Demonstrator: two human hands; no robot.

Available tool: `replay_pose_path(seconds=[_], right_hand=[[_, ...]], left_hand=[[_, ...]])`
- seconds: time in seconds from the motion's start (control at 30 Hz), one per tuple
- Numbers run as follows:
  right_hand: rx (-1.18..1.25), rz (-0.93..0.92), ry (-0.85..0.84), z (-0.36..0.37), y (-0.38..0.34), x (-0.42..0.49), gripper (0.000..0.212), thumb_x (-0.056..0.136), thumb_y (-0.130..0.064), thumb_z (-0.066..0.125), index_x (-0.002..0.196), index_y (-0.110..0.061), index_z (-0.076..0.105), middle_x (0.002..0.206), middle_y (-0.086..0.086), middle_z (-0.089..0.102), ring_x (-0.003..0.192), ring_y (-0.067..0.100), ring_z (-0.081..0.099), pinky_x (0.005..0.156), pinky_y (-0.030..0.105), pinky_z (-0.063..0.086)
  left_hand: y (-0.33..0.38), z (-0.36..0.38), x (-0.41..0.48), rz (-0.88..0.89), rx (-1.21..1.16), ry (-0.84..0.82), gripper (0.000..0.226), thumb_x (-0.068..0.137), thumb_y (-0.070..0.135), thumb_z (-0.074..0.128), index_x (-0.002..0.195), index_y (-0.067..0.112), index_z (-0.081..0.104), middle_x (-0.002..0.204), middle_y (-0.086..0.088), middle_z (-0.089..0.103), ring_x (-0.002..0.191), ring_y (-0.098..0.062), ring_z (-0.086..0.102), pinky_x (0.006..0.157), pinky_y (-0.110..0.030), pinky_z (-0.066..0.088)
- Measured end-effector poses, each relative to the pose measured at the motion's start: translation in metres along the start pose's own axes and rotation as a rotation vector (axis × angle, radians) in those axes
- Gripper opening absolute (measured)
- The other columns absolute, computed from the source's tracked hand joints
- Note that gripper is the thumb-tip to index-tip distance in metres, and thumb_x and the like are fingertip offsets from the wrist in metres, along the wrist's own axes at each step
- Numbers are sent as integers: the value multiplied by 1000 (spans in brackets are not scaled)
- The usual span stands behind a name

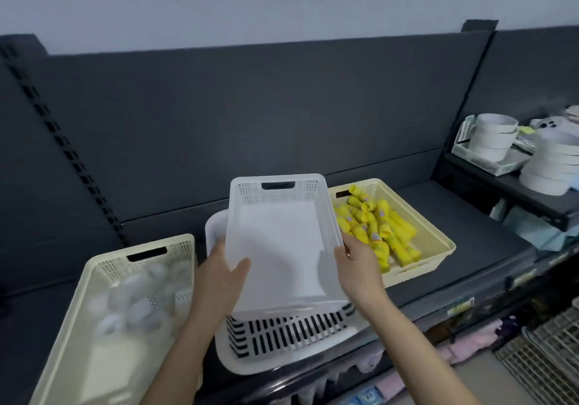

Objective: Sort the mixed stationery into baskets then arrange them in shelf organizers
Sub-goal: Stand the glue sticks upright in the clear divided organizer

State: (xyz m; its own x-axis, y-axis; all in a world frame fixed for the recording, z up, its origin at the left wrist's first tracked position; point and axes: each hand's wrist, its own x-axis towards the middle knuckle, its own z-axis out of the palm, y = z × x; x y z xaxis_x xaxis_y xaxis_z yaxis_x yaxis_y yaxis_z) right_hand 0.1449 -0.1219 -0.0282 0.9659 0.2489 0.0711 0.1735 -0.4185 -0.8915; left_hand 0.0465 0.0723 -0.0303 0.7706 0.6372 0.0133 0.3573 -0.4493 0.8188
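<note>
White basket (282, 241) hung tilted over a slotted basket (282, 339) on the shelf (454, 216), left hand (219, 276) and right hand (360, 267) curled round its side rims; a loose grip could drop it onto the yellow packs (376, 226) alongside.

There are two cream baskets (108, 268) (435, 232), one plain white basket (282, 248) and one slotted white basket (313, 354). The yellow packets (369, 226) are too bunched to count.

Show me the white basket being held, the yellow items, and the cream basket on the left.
white basket (282, 248), head view, bare floor.
yellow items (372, 227), head view, middle of pile.
cream basket (179, 248), head view, far wall.
</note>
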Motion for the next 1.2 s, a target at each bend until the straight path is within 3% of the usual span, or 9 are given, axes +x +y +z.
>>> replay_pose_path(seconds=[0.2, 0.33, 0.43, 0.5, 0.6, 0.7, 0.93, 1.07, 1.2], right_hand=[[-200, -79, -66, 1, 12, 29, 32, 80, 9, 43, 61, -17, 49, 52, -4, 45, 47, 7, 37, 40, 16, 28], [-257, -119, -215, -2, 16, 41, 42, 81, 9, 43, 59, -27, 35, 57, -11, 40, 54, 9, 42, 49, 7, 36], [-305, -182, -325, -6, 21, 46, 23, 89, -2, 48, 100, -10, 66, 95, 5, 66, 93, 24, 61, 71, 9, 44], [-317, -233, -358, -15, 22, 49, 36, 92, -7, 49, 127, -6, 58, 120, 7, 64, 111, 21, 59, 91, 23, 45], [-299, -330, -352, -32, 22, 55, 26, 90, -5, 48, 107, -4, 67, 102, 8, 69, 93, 23, 63, 75, 29, 48], [-260, -385, -248, -51, 26, 65, 17, 87, -2, 52, 95, 1, 67, 90, 10, 68, 77, 21, 60, 67, 28, 43], [-371, -229, -55, -112, 62, 97, 30, 89, -5, 52, 116, -5, 64, 117, 11, 64, 107, 26, 57, 83, 23, 37], [-466, -169, 16, -147, 80, 122, 21, 83, 3, 51, 98, 8, 65, 102, 22, 64, 97, 37, 58, 81, 39, 46], [-469, -82, -89, -160, 103, 153, 16, 88, -11, 52, 98, 0, 59, 94, 16, 63, 94, 37, 58, 69, 35, 43]], left_hand=[[-2, 19, -4, -82, 178, 124, 18, 89, 24, 59, 98, 8, 60, 80, 20, 41, 65, -2, 52, 59, -30, 51], [4, 26, -15, -100, 299, 161, 29, 91, 23, 57, 116, 8, 59, 129, -8, 55, 76, -14, 64, 73, -35, 54], [13, 34, -21, -144, 365, 173, 47, 93, 24, 57, 137, 9, 49, 123, -13, 61, 61, -13, 60, 68, -26, 48], [20, 42, -25, -110, 372, 225, 47, 92, 20, 60, 136, 7, 51, 138, -11, 51, 70, -17, 63, 74, -24, 46], [32, 58, -28, -76, 334, 272, 46, 91, 17, 61, 134, 5, 50, 143, -14, 46, 120, -28, 54, 101, -30, 39], [49, 79, -26, -25, 313, 278, 46, 92, 21, 60, 135, 7, 50, 144, -13, 45, 133, -24, 40, 108, -30, 31], [92, 121, -16, 127, 139, 183, 44, 92, 29, 60, 133, 18, 52, 136, 4, 51, 126, -11, 43, 102, -19, 27], [115, 145, -8, 115, 35, 128, 43, 91, 27, 62, 132, 18, 54, 135, 2, 53, 123, -15, 49, 105, -32, 39], [133, 168, 2, 162, 23, 111, 40, 91, 31, 60, 129, 20, 56, 125, 9, 54, 111, -3, 47, 94, -22, 37]])
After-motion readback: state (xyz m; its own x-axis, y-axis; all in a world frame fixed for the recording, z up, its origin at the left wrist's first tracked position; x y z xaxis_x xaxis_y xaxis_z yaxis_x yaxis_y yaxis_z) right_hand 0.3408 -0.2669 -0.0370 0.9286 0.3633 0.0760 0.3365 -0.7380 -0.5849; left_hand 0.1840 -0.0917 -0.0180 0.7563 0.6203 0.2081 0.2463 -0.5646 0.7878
